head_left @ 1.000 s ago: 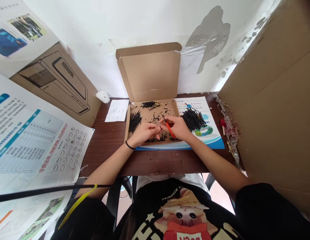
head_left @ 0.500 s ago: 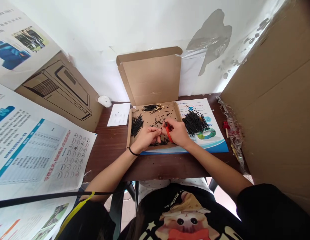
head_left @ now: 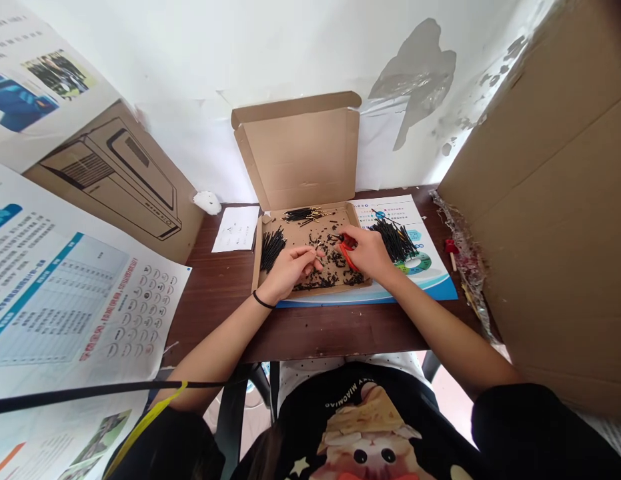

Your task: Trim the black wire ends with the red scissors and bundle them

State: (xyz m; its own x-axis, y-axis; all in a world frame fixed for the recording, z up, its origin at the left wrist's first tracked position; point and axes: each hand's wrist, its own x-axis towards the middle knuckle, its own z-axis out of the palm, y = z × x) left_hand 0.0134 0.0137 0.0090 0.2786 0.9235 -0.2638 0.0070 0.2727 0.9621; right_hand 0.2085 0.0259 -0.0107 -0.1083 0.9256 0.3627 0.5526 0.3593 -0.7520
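Observation:
Over an open, shallow cardboard box [head_left: 257, 267], my left hand [head_left: 291, 269] has thumb and forefinger pinched together, on something too small to make out. My right hand [head_left: 371, 253] grips red-handled cutters [head_left: 347, 255], whose dark tip points left toward my left hand. A short gap separates the two hands. Black scraps [head_left: 317, 280] are scattered over the box floor beneath them. Thin black sticks [head_left: 273, 249] lie bundled at the box's left side, and another pile with gold-coloured ends [head_left: 304, 214] lies at its back.
Right of the box, a large heap of black sticks [head_left: 396, 241] rests on a printed sheet [head_left: 443, 288]. A white paper [head_left: 235, 229] lies at left. Cardboard panels [head_left: 550, 220] wall the right side. A small red object [head_left: 451, 247] and crumpled plastic [head_left: 463, 243] lie along the right edge.
My hands have drawn apart; the right hand with the cutters has moved right and slightly up, away from my left fingers. More of the scraps between them shows.

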